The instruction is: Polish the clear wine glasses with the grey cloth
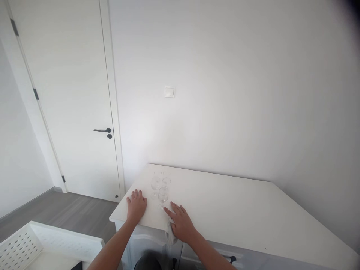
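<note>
Three clear stemmed glasses stand close together near the left end of the white countertop (pixel 225 204). The front glass (pixel 163 195) is the closest to me; the left glass (pixel 155 183) and the right glass (pixel 166 182) are behind it. My left hand (pixel 137 204) lies palm down on the countertop, left of the glasses, holding nothing. My right hand (pixel 181 223) is at the front edge with a light grey cloth (pixel 170 235) tucked under its thumb and palm. Its forefinger reaches to the foot of the front glass; the other fingers lie on the countertop.
Below the countertop are pale cabinet fronts with a dark handle (pixel 233 259). A white crib-like frame with a perforated panel (pixel 19 247) stands at lower left. Behind are a white door (pixel 67 97) and a wall with a light switch (pixel 169 92).
</note>
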Motion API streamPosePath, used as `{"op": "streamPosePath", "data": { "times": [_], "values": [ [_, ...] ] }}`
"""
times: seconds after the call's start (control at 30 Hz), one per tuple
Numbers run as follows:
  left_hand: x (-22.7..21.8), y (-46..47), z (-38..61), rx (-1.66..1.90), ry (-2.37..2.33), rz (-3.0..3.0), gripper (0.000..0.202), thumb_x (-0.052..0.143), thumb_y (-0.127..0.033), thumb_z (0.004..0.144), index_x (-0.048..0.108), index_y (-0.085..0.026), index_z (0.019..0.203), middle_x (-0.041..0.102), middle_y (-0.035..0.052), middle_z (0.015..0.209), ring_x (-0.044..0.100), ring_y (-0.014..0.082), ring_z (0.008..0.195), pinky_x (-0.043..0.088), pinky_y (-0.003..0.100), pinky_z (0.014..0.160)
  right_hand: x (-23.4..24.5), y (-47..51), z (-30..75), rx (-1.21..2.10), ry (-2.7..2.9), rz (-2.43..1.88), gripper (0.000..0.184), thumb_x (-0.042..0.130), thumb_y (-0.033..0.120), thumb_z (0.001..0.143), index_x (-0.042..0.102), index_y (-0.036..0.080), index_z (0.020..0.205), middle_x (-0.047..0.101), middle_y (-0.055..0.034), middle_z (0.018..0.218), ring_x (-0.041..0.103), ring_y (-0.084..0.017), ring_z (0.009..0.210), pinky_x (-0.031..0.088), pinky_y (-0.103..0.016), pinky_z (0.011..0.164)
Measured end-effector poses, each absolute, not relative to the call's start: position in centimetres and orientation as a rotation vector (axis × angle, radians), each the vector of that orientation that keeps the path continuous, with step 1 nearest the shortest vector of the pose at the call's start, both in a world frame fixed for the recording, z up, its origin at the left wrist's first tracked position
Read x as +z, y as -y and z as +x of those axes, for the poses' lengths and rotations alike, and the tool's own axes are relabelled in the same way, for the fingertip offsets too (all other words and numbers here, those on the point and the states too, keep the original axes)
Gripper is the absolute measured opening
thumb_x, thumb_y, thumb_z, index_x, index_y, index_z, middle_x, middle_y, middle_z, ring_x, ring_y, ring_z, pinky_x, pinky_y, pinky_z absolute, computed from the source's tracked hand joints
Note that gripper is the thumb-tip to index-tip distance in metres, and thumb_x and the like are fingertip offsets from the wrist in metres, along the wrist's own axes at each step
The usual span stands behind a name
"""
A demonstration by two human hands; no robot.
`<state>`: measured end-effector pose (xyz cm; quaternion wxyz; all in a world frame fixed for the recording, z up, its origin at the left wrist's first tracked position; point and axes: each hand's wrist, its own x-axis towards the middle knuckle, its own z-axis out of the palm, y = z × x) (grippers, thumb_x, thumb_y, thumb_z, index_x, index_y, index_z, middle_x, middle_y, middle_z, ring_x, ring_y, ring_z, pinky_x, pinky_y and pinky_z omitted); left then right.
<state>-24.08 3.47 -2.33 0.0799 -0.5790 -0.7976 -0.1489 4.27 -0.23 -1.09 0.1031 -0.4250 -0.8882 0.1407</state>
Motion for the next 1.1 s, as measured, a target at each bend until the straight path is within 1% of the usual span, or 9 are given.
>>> {"op": "streamPosePath", "data": {
  "times": [0.1,0.2,0.33,0.47,0.63,0.77,0.9,0.97,1.1],
  "values": [
    [-2.5,-3.5,-24.2,-0.408,2.393,-1.733,0.056,0.030,-0.022,0.101,0.054,-0.004,0.148,0.043,0.0256,0.163,0.037,0.0392,0.152,0.027,0.063,0.120,-1.2,0.2,9.0,0.452,2.608,-1.286,0.082,0.046,0.017,0.087,0.029,0.032,0.166,0.028,-0.0014,0.173,0.028,-0.022,0.160,0.017,-0.044,0.133],
    [-2.3,-3.4,-24.2,-0.357,2.395,-1.740,0.057,0.029,-0.023,0.102,0.051,-0.004,0.151,0.042,0.0254,0.164,0.036,0.0387,0.153,0.028,0.061,0.120,-1.9,0.2,14.2,0.427,2.404,-1.529,0.070,0.036,0.024,0.096,0.033,0.025,0.166,0.035,-0.0009,0.170,0.036,-0.020,0.157,0.026,-0.039,0.131],
    [-1.7,-3.0,-24.0,-0.247,2.410,-1.744,0.059,0.024,-0.022,0.103,0.048,-0.005,0.154,0.038,0.0238,0.166,0.033,0.0376,0.155,0.027,0.060,0.121,-3.6,0.2,18.9,0.297,2.195,-1.800,0.068,0.036,0.027,0.096,0.040,0.019,0.163,0.041,-0.0028,0.168,0.039,-0.023,0.155,0.030,-0.037,0.130],
    [-1.2,-2.6,-23.9,-0.165,2.429,-1.760,0.060,0.024,-0.020,0.103,0.043,-0.004,0.158,0.035,0.0233,0.168,0.031,0.0371,0.157,0.027,0.059,0.122,-4.3,0.1,19.9,0.187,2.033,-1.934,0.067,0.034,0.026,0.095,0.047,0.011,0.159,0.047,-0.0074,0.164,0.044,-0.025,0.152,0.032,-0.037,0.129],
    [-1.3,-2.1,-23.8,-0.087,2.367,-1.749,0.061,0.024,-0.017,0.100,0.048,-0.005,0.155,0.038,0.0228,0.167,0.033,0.0367,0.157,0.029,0.058,0.121,-4.1,0.2,19.4,0.225,1.938,-1.921,0.066,0.034,0.028,0.094,0.052,0.010,0.155,0.051,-0.0092,0.160,0.048,-0.026,0.149,0.034,-0.038,0.128],
    [-1.9,-1.6,-23.6,-0.077,2.364,-1.712,0.062,0.029,-0.017,0.098,0.047,-0.005,0.156,0.038,0.0221,0.167,0.034,0.0370,0.157,0.031,0.057,0.121,-4.3,0.1,19.5,0.239,1.917,-1.920,0.067,0.037,0.030,0.092,0.055,0.010,0.154,0.053,-0.0093,0.159,0.049,-0.027,0.149,0.035,-0.038,0.127],
    [-2.4,-1.0,-23.5,-0.083,2.389,-1.762,0.064,0.033,-0.019,0.098,0.042,-0.006,0.159,0.034,0.0192,0.169,0.031,0.0347,0.158,0.028,0.053,0.125,-4.6,-0.2,19.6,0.246,1.886,-1.916,0.067,0.039,0.032,0.090,0.057,0.017,0.153,0.054,-0.0061,0.158,0.049,-0.027,0.149,0.036,-0.040,0.127],
    [-2.5,-1.0,-23.6,-0.130,2.425,-1.767,0.064,0.036,-0.020,0.097,0.044,-0.008,0.159,0.036,0.0174,0.168,0.032,0.0330,0.158,0.029,0.052,0.126,-4.7,-0.3,19.7,0.262,1.877,-1.913,0.066,0.042,0.032,0.088,0.060,0.019,0.151,0.056,-0.0056,0.157,0.050,-0.029,0.148,0.037,-0.041,0.127],
    [-2.7,-1.1,-24.1,-0.233,2.435,-1.764,0.064,0.039,-0.021,0.095,0.048,-0.009,0.157,0.039,0.0169,0.167,0.035,0.0326,0.157,0.031,0.051,0.125,-4.3,-0.1,19.5,0.261,1.881,-1.915,0.067,0.042,0.031,0.089,0.058,0.015,0.152,0.055,-0.0093,0.157,0.051,-0.029,0.147,0.037,-0.041,0.126]
  ]
}}
